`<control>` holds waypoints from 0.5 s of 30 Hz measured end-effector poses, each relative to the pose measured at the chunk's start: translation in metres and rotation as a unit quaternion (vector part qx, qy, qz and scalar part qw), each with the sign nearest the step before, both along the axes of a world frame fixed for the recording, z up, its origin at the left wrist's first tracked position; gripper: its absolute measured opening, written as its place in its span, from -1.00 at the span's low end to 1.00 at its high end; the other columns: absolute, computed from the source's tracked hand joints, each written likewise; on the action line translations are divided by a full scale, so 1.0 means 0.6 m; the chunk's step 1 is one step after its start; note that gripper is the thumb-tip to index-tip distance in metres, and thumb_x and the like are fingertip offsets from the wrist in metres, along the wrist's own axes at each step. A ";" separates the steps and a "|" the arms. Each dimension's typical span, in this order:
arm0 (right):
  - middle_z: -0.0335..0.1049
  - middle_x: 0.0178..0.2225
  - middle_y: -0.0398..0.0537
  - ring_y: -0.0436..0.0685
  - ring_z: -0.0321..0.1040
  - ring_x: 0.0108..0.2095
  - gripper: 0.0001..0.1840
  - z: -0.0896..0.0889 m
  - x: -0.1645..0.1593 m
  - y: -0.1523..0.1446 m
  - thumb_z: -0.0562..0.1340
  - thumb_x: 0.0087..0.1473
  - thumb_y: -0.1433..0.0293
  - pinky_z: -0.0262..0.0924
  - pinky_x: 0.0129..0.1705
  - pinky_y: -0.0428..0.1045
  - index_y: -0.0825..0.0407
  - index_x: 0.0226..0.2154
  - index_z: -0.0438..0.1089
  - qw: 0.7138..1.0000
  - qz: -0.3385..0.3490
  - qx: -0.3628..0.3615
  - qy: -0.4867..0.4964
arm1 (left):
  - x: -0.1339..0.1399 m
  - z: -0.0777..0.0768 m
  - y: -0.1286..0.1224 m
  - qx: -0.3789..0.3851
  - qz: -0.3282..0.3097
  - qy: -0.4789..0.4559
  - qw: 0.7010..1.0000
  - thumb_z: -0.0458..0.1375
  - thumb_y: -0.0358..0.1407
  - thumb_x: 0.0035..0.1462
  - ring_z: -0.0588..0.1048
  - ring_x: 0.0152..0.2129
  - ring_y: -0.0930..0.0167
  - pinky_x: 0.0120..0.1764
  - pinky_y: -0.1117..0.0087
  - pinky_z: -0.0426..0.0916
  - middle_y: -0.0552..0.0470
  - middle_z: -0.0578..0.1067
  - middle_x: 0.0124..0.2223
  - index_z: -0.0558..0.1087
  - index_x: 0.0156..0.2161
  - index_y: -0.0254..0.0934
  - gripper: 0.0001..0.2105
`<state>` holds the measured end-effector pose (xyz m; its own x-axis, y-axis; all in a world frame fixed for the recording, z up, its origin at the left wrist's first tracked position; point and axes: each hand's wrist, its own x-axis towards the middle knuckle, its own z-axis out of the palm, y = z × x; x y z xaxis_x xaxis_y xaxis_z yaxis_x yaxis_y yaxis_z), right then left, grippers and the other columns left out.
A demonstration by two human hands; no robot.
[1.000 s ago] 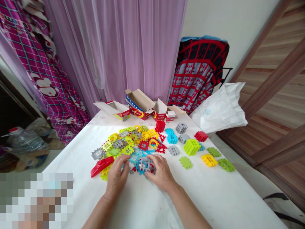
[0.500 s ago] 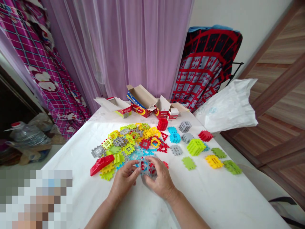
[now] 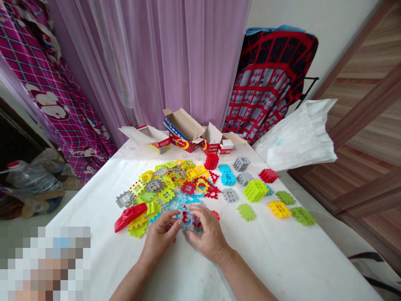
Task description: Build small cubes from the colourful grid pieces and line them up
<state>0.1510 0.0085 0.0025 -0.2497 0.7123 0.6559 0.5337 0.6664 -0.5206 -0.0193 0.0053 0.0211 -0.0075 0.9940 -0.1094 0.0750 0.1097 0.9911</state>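
Between both hands, just above the near side of the pile, is a grey interlocking plastic block (image 3: 185, 226) with square openings. Red and blue show through it. My left hand (image 3: 160, 235) pinches its left edge with thumb and fingers. Curled around the right side is my right hand (image 3: 209, 235), with its fingertips on the top and its thumb low at the front. How the grey parts join is partly hidden by the fingers. Directly beyond the hands lies a heap of toothed plastic tiles (image 3: 167, 194) in yellow, green, grey, red and blue.
Left of the hands lies a glossy red piece (image 3: 130, 217). Sorted stacks stand at the right, among them lime green tiles (image 3: 256, 190) and yellow tiles (image 3: 279, 209). Opened cardboard boxes (image 3: 184, 144) line the table's back, with a white bag (image 3: 297, 140) at the right edge.
The view has shifted slightly, so everything sits a little further left. Both hands keep their hold on the grey block, with only slight finger movement.
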 end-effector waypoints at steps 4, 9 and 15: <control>0.39 0.05 0.07 0.22 0.31 0.07 -0.47 0.001 0.002 -0.001 0.25 -0.05 0.48 0.23 0.10 0.18 -0.03 0.02 0.23 1.000 -0.002 0.008 -0.022 | -0.003 0.000 -0.001 0.003 0.003 0.008 1.000 0.27 0.20 -0.23 0.29 -0.74 0.55 -0.66 0.50 0.19 0.15 0.46 -0.57 0.45 -0.18 -0.31 -0.36; 0.40 0.02 0.05 0.24 0.28 0.09 -0.47 0.012 0.007 -0.003 0.26 -0.05 0.48 0.19 0.12 0.20 -0.01 0.03 0.25 0.999 -0.013 0.019 -0.038 | -0.016 -0.005 0.004 0.012 0.018 0.026 0.999 0.27 0.16 -0.17 0.30 -0.73 0.55 -0.64 0.50 0.21 0.15 0.47 -0.55 0.44 -0.16 -0.31 -0.40; 0.42 -0.01 0.04 0.24 0.24 0.11 -0.48 0.018 0.012 -0.003 0.27 -0.03 0.47 0.11 0.14 0.19 -0.01 0.02 0.24 0.998 -0.019 0.027 -0.057 | -0.028 -0.011 0.008 0.044 0.051 0.034 0.997 0.26 0.12 -0.10 0.33 -0.71 0.53 -0.62 0.49 0.26 0.15 0.47 -0.54 0.43 -0.14 -0.31 -0.44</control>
<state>0.1579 0.0065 0.0134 -0.2984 0.6866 0.6630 0.6121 0.6706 -0.4190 -0.0360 0.0101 0.0146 -0.1130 0.9934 -0.0181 0.1347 0.0334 0.9903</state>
